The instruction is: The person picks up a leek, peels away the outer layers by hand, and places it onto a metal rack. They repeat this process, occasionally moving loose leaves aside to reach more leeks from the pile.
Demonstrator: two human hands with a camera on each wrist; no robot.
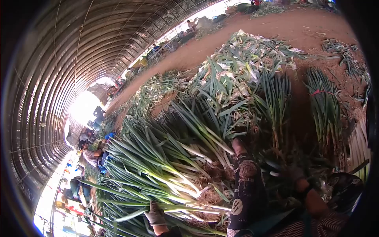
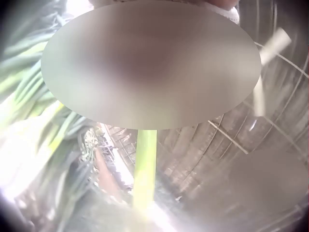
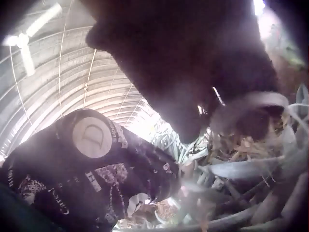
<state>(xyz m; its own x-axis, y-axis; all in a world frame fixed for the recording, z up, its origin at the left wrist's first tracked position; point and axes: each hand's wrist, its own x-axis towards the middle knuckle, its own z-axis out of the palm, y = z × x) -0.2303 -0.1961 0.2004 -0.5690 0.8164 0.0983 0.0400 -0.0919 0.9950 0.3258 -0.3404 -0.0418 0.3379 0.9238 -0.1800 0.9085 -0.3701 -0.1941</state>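
Note:
At the bottom of the head view, my gloved left hand grips a long green onion at the near edge of a large pile of green onions. A yellow-green stalk runs down from the blurred patch in the left wrist view. My right hand is low in shadow beside my leg, over loose leaves. It shows as a dark shape in the right wrist view, fingers pointing down, with a pale curled strip by the fingertips; I cannot tell whether it holds anything.
My printed trouser leg and foot lie between the hands. Beyond are a heap of stripped leaves and upright bundles, one tied with a red band. A person sits at the left under the arched roof.

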